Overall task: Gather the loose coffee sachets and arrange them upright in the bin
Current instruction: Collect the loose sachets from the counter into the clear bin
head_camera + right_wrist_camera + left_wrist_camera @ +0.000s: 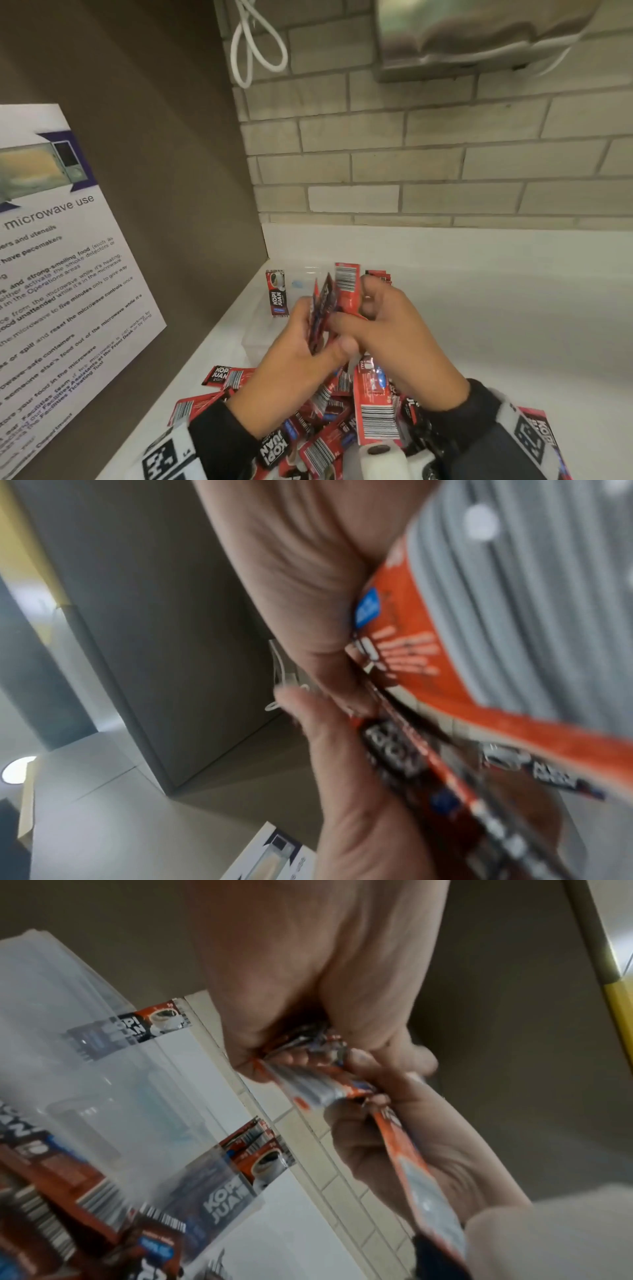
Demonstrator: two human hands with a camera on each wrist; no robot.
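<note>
Red and black coffee sachets lie in a loose pile (329, 428) on the white counter, under my wrists. Beyond it stands a clear plastic bin (255, 337) (85, 1069). One sachet (276, 293) stands upright at the bin's left end, with several more (378, 275) at its right end. Above the bin, my left hand (294, 346) (308, 974) grips a small bunch of sachets (320, 308) on edge. Touching it, my right hand (383, 318) (291, 574) pinches one red sachet (347, 287) (411, 642), barcode up, against that bunch.
A microwave-use poster (68, 274) hangs on the brown side wall at left. Behind the counter (513, 342) is a tiled wall, with a steel dispenser (479, 37) and a looped white cable (253, 51) above.
</note>
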